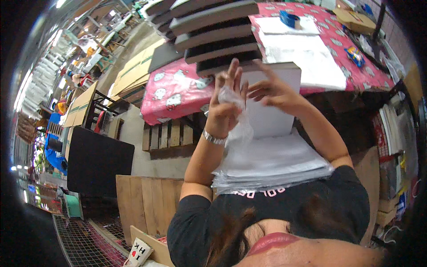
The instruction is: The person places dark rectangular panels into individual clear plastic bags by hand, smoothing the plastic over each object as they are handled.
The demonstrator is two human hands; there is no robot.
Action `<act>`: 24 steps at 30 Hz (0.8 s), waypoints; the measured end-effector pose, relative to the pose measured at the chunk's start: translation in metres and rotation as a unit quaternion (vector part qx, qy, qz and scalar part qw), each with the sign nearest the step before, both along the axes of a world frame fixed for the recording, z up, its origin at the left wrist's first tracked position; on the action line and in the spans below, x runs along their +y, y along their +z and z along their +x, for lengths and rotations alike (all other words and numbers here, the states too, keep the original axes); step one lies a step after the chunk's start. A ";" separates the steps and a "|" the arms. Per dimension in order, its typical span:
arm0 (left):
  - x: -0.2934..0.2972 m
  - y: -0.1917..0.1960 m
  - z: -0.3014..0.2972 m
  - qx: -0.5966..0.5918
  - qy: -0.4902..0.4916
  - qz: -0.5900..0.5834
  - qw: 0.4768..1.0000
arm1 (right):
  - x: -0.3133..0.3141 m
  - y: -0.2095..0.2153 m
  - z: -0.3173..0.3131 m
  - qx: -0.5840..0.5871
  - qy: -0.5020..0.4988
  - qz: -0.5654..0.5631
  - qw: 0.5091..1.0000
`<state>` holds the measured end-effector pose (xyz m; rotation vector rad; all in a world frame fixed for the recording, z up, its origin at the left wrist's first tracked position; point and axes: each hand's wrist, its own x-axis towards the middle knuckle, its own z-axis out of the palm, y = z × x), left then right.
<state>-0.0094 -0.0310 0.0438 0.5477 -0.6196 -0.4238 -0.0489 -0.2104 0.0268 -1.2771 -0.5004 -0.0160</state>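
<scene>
My left hand [227, 100] is raised over the stack, fingers pointing up, with crumpled clear plastic film [232, 97] caught at the thumb and palm. The film hangs down below the hand. My right hand [278, 89] has its fingers spread, slightly blurred, just beside the left one and with nothing visible in it. Behind both hands stands a white flat-faced panel or box [284, 104]. Close to my body lies a thick stack of clear plastic sleeves or wrapped white sheets [275, 160], its near edges uneven.
Beyond the hands rises a stack of dark-topped, pale-edged slabs [218, 38] on a table with a pink patterned cover [178, 95]. White sheets [302, 58] and a blue tape roll [290, 19] lie there too. A black panel [100, 161] stands at left, near a wooden board [147, 198].
</scene>
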 end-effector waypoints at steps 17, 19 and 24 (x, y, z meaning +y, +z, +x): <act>0.004 0.014 0.000 -0.207 0.341 0.312 0.862 | 0.013 0.021 -0.004 -0.100 -0.271 -0.201 0.936; 0.007 0.020 -0.002 -0.180 0.342 0.309 0.869 | 0.017 0.029 -0.002 -0.118 -0.270 -0.160 0.942; 0.013 0.016 0.000 -0.210 0.296 0.344 0.866 | 0.011 0.023 0.014 -0.068 -0.171 -0.130 0.974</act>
